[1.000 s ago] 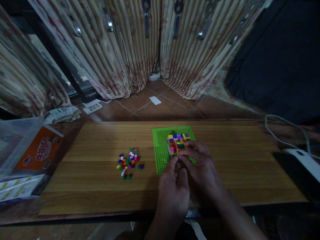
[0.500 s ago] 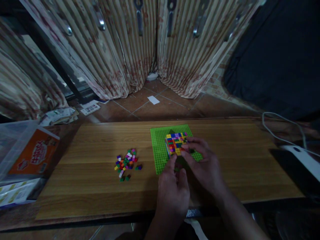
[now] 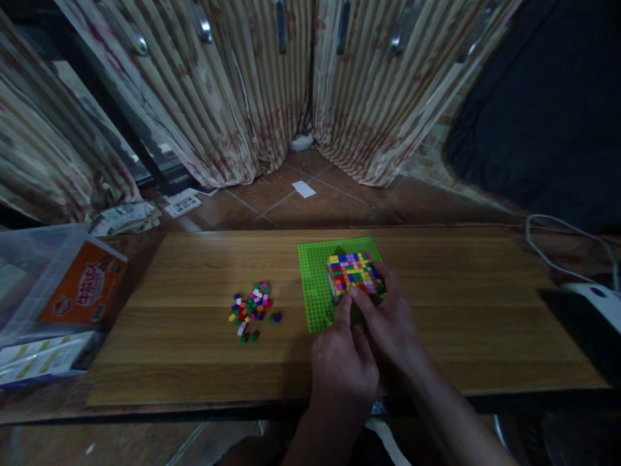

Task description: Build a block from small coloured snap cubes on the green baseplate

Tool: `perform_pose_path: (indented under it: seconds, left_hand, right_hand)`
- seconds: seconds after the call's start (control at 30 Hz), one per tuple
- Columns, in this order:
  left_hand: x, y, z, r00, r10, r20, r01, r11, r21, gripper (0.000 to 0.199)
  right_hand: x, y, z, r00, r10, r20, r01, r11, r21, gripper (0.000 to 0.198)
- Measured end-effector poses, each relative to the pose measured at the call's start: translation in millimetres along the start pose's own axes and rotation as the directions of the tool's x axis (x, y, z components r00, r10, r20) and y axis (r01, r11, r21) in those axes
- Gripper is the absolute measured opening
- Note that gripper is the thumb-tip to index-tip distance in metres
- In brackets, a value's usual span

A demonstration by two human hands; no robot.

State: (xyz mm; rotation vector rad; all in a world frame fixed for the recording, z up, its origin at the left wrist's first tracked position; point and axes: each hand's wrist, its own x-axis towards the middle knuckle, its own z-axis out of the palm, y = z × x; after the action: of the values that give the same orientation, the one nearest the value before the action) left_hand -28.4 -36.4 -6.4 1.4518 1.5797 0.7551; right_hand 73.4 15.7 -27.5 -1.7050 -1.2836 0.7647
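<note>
A block built of many small coloured toy bricks (image 3: 350, 265) stands on a green studded baseplate (image 3: 314, 291) on the table. My right hand (image 3: 391, 323) curves around the block's right side, fingers at the far right and thumb at the near edge. From the near side, my left hand (image 3: 343, 356) presses its index fingertip against the block's front edge, beside the right thumb. The other left fingers are curled and partly hidden. A pile of loose toy bricks (image 3: 252, 307) lies on the table to the left of the baseplate.
The wooden table (image 3: 194, 369) has a dark front edge. At its left end stand a clear plastic box (image 3: 43, 259) and an orange package (image 3: 85, 285). A black-and-white device (image 3: 587, 298) with a white cable (image 3: 572, 226) lies at the right. Curtains (image 3: 262, 97) hang behind.
The view has shifted slightly. My right fingers have closed in around the block's right side, and its thumb has come next to the left index finger at the front edge.
</note>
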Motion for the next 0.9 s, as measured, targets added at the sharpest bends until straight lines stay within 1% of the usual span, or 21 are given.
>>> perform_pose_path:
  seconds: [0.1,0.2,0.27,0.4,0.5,0.67,0.8,0.9]
  left_hand:
    - [-2.0,2.5,-1.6,1.0,0.01,0.016,-0.011,0.998,0.058,0.057]
    - [-3.7,6.6,-3.1,0.999,0.015,0.031,-0.02,0.99,0.142,0.057]
    - [-4.5,7.9,-3.1,0.999,0.024,0.025,-0.028,0.985,0.168,0.059]
    - [-6.4,7.6,-1.8,0.998,0.064,-0.005,-0.062,0.983,0.174,0.06]
    - [-8.2,6.9,-1.6,0.997,0.078,-0.012,-0.075,0.984,0.164,0.058]
    - [-10.6,4.9,-0.8,0.995,0.099,0.012,-0.099,0.984,0.151,0.063]
    - [-9.3,5.3,1.4,0.997,0.076,0.008,-0.076,0.984,0.158,0.064]
    - [-6.8,6.5,2.2,0.999,0.026,0.022,-0.029,0.987,0.156,0.063]
  right_hand:
    - [-0.1,-0.7,-1.0,1.0,-0.009,-0.014,0.009,1.0,-0.026,0.075]
    - [-0.6,1.1,-2.8,0.999,-0.045,-0.02,0.042,0.993,-0.108,0.074]
    - [-0.5,3.4,-3.7,0.997,-0.08,-0.009,0.078,0.985,-0.153,0.074]
    - [-0.1,6.4,-4.5,0.994,-0.106,-0.002,0.103,0.975,-0.197,0.073]
    - [0.1,5.7,-6.0,0.996,-0.089,0.017,0.09,0.973,-0.213,0.077]
    - [2.3,4.4,-10.2,0.998,-0.049,0.042,0.058,0.966,-0.253,0.084]
    - [5.4,6.9,-12.4,0.997,-0.071,0.018,0.073,0.968,-0.242,0.074]
    - [7.1,8.8,-13.1,0.998,-0.06,0.01,0.061,0.983,-0.174,0.068]
